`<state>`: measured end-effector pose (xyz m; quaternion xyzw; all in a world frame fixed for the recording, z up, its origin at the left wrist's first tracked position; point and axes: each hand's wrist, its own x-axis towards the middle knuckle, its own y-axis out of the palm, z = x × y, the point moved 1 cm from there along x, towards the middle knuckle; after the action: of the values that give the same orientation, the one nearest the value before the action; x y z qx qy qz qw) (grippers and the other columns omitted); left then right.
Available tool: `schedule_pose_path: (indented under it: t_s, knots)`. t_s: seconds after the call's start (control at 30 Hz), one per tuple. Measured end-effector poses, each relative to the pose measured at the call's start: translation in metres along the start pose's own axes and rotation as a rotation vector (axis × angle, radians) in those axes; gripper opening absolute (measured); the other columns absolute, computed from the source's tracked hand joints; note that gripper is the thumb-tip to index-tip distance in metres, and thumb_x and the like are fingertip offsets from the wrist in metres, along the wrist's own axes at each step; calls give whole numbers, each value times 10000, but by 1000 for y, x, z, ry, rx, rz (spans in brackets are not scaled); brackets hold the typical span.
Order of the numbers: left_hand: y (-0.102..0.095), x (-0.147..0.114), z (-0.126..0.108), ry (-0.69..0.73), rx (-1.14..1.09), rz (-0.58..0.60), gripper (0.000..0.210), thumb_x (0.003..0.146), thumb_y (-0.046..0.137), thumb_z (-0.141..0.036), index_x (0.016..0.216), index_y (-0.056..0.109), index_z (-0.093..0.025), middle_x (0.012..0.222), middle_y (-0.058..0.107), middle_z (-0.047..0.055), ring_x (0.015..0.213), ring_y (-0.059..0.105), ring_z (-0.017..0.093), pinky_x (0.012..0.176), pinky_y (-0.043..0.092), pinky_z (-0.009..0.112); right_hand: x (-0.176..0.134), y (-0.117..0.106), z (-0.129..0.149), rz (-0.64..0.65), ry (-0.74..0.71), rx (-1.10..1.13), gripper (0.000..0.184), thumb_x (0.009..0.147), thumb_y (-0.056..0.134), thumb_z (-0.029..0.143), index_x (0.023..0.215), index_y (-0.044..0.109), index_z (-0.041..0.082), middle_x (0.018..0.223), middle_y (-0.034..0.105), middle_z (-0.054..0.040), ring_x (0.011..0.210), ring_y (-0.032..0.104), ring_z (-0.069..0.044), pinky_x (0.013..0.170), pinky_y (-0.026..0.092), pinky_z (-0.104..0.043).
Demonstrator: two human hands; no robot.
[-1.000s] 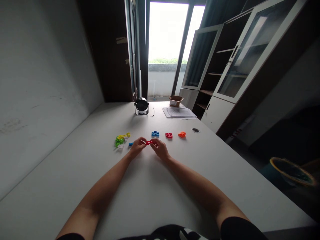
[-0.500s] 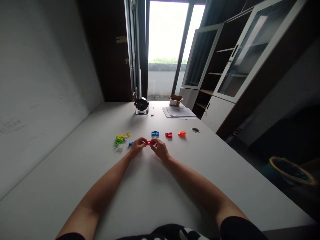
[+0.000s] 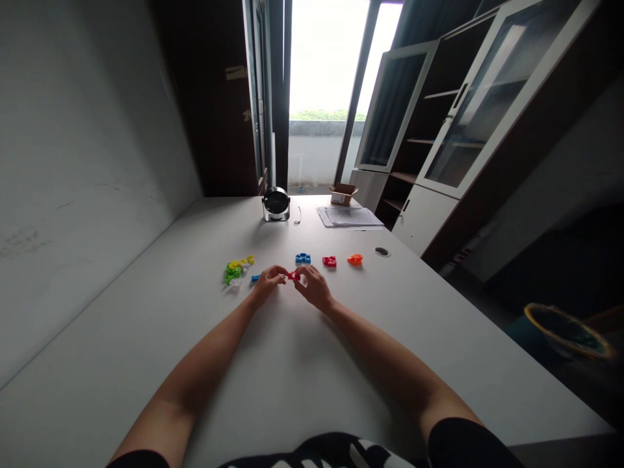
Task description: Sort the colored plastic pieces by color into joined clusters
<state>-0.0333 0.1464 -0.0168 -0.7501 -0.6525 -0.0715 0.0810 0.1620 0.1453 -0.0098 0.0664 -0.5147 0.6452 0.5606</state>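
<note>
Tilted since the earlier frame, one small angular red plastic piece (image 3: 294, 276) was pinched by right-hand (image 3: 314, 288) fingers over the white desk (image 3: 302, 377), presumably for fine control, narrowed left-hand (image 3: 268, 283) fingers beside it, grip unclear; blocky blue plastic piece (image 3: 303, 259) just beyond, likely kept handy.

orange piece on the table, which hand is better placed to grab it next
Probably the right hand: the orange piece lies nearer to it than to the left hand, though that right hand holds a small red piece.
</note>
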Motion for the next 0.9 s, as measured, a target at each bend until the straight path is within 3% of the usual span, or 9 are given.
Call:
schedule_pose_path:
  t_s: [0.17,0.4,0.6,0.9]
  knots:
    - [0,0,4,-7,8,13,213,758,616,-212,947,694,-151,983,723,83,761,636,154,747,518,306,8,-14,-23,-107,51,-54,71,872,602,213,942,588,219,925,665,-53,901,601,-235,838,482,-366]
    - [-1,2,10,-17,-1,28,244,769,605,-195,999,667,-141,996,725,102,787,650,164,742,529,314,7,-49,-92,-335,339,-169,177,881,557,306,1017,580,195,948,668,-77,857,605,-237,779,475,-362]
    - [-1,3,14,-17,12,38,246,772,601,-190,1005,663,-142,993,720,105,834,657,180,753,535,324,-1,-54,-131,-329,480,-196,191,884,568,339,1000,591,189,936,690,-89,802,625,-227,779,468,-362]
    - [1,3,13,11,56,59,235,789,610,-207,1007,668,-140,982,716,98,809,650,171,730,531,306,-6,-48,-150,-267,625,-211,139,858,628,284,965,609,197,914,695,-100,835,633,-229,804,456,-350]
